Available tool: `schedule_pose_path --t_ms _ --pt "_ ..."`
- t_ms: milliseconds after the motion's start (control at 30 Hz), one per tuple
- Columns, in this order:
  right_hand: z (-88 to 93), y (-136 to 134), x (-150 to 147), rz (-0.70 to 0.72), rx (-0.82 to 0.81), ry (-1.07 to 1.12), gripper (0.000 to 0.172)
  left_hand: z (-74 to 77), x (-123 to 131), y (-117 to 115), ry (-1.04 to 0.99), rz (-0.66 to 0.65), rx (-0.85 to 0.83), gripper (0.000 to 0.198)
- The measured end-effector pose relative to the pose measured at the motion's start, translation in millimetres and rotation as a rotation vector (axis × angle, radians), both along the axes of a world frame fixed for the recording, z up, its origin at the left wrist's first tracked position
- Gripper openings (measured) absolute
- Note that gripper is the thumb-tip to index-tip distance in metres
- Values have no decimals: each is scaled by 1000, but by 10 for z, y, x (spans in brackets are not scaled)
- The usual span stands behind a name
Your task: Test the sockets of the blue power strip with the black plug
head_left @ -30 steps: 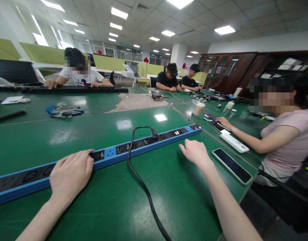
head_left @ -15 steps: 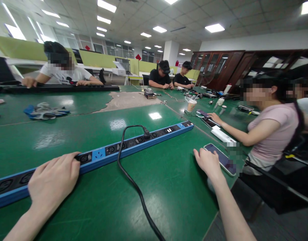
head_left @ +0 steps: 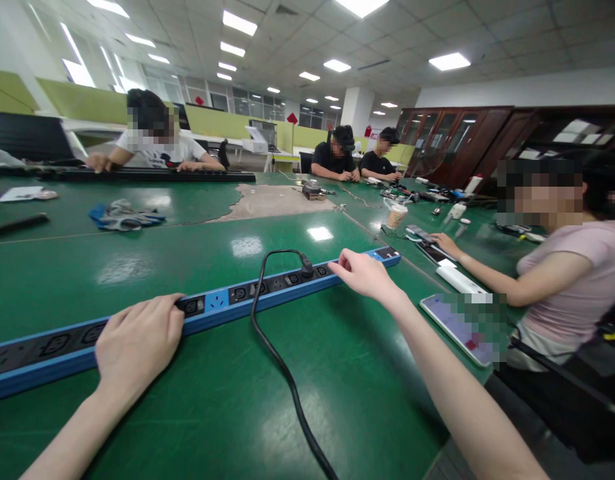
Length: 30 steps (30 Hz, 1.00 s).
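Observation:
A long blue and black power strip (head_left: pixel 217 301) lies slantwise across the green table (head_left: pixel 197 413). My left hand (head_left: pixel 140 337) is wrapped over the strip, left of its blue socket. The black plug (head_left: pixel 306 266) sits in a socket of the strip, and its black cable (head_left: pixel 280 363) loops over the strip and runs down toward the front edge. Right of the plug, my right hand (head_left: pixel 360 270) is at the strip's right part, fingers bent and partly hidden; whether it touches the strip is unclear.
A phone (head_left: pixel 455 330) lies near the right edge, beyond it a white bar-shaped object (head_left: pixel 462 280) and a cup (head_left: pixel 396 215). Gloves (head_left: pixel 125 217) lie at the left. A person in pink (head_left: pixel 567 247) sits at the right; other people work across the table.
My right hand has moved left from beside the phone to the right part of the power strip. The left hand stays on the strip. The view has shifted, so things appear further right.

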State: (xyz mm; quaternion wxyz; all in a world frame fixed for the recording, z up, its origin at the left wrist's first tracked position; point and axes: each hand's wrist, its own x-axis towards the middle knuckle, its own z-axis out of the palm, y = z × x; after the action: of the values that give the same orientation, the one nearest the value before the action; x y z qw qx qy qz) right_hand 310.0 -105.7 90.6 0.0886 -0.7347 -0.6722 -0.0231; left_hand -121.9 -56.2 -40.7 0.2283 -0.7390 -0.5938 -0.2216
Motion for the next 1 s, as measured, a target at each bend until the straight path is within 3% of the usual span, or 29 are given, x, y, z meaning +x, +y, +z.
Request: schedule_pose_path --t_ms 133,267,1000 --pt "-7 481 -306 68 -124 -34 62 12 -5 -9 -3 -20 -6 41" --pt "-132 726 -530 73 -180 -149 65 18 -8 -8 -29 -37 -16 41" --pt "-328 755 -594 68 -143 -168 63 -14 -45 34 -65 -92 -1 39"
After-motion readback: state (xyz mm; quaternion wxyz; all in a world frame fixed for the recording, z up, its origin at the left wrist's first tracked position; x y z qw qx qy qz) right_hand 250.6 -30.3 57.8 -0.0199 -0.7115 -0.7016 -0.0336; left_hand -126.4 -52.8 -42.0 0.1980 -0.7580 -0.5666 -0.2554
